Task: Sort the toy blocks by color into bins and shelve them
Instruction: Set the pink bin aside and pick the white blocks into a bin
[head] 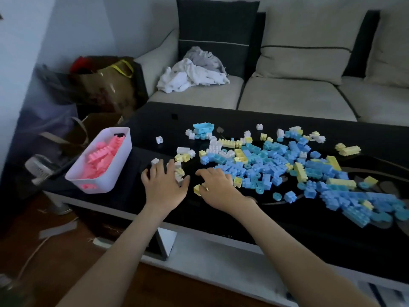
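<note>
A wide scatter of blue, yellow and white toy blocks (pixel 287 165) covers the black glass table (pixel 309 229). At the table's left end stands a white bin (pixel 100 160) filled with pink blocks (pixel 101 158). My left hand (pixel 164 183) lies flat on the table with spread fingers, touching a few white and yellow blocks (pixel 179 170). My right hand (pixel 218 187) rests at the pile's near-left edge, its fingers curled over a small yellow block (pixel 197 189). Whether that block is gripped is unclear.
A beige sofa (pixel 287 94) with dark cushions and a heap of white cloth (pixel 192 74) runs behind the table. Bags (pixel 106 85) and clutter stand on the floor to the left. The table's near edge is a white ledge (pixel 221 258).
</note>
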Tool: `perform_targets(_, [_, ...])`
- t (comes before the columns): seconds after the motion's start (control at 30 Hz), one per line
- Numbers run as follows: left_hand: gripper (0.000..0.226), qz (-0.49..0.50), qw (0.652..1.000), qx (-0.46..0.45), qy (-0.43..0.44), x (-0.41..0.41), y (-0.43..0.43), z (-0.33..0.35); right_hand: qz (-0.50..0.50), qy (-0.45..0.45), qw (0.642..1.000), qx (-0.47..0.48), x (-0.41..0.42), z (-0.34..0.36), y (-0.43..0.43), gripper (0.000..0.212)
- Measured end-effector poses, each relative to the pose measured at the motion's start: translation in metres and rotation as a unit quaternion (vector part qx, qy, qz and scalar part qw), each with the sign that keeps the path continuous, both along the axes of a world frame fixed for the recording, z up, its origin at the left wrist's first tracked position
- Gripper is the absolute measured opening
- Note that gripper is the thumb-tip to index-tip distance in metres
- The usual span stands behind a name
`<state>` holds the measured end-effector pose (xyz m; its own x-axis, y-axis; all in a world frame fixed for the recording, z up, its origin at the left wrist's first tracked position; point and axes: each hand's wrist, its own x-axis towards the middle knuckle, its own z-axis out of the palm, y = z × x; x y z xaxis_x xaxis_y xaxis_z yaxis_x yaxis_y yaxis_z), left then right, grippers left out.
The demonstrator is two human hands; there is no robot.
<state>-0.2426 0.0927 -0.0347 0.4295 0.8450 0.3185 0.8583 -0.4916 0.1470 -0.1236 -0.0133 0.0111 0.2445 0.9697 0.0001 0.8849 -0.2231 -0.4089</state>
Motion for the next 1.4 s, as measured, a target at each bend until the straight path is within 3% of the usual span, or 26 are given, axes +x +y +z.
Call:
perform_targets(0.17, [0.057,0.006,1.000,0.018,-0.010,0.006,0.008,-0.004,-0.013,-0.046,0.999,0.024,-0.006,-0.014,0.019,0.043])
perform_targets(0.37, [0.025,-0.032,0.989,0.107,-0.094,0.005,0.017,-0.018,-0.009,-0.059,0.994,0.089,-0.019,-0.025,0.037,0.041])
perform_targets(0.53, [0.018,-0.033,0.990,0.090,-0.105,0.005,0.021,-0.018,-0.012,-0.121,0.982,0.144,-0.026,-0.036,0.044,0.049])
perform_targets(0.67, [0.026,-0.029,0.992,0.092,-0.081,0.004,0.019,-0.017,-0.055,-0.135,0.978,0.150,-0.023,-0.043,0.049,0.037])
perform_targets(0.83, [0.018,-0.024,0.983,0.177,-0.046,0.004,0.017,-0.018,-0.139,-0.137,0.964,0.181,-0.021,-0.050,0.051,0.016])
perform_targets(0.93, [0.013,-0.028,0.976,0.216,-0.025,0.006,0.015,-0.014,-0.142,-0.132,0.965,0.178,-0.021,-0.050,0.051,0.015])
perform_targets(1.07, [0.022,-0.053,0.966,0.252,0.012,0.011,0.011,-0.005,-0.186,-0.140,0.955,0.186,-0.021,-0.049,0.051,0.015])
perform_targets(1.13, [0.013,-0.063,0.968,0.241,0.014,0.011,0.014,-0.006,-0.221,-0.145,0.945,0.194,-0.019,-0.049,0.052,0.023])
perform_targets(1.2, [0.023,-0.057,0.975,0.215,-0.006,0.010,0.018,-0.007,-0.211,-0.161,0.940,0.214,-0.018,-0.051,0.053,0.035])
perform_targets(1.3, [0.021,-0.065,0.982,0.149,-0.092,0.007,0.020,-0.005,-0.124,-0.175,0.952,0.218,-0.019,-0.050,0.054,0.052])
perform_targets(1.4, [0.041,-0.074,0.974,0.070,-0.202,0.004,0.019,0.004,-0.061,-0.158,0.972,0.160,-0.018,-0.044,0.051,0.052])
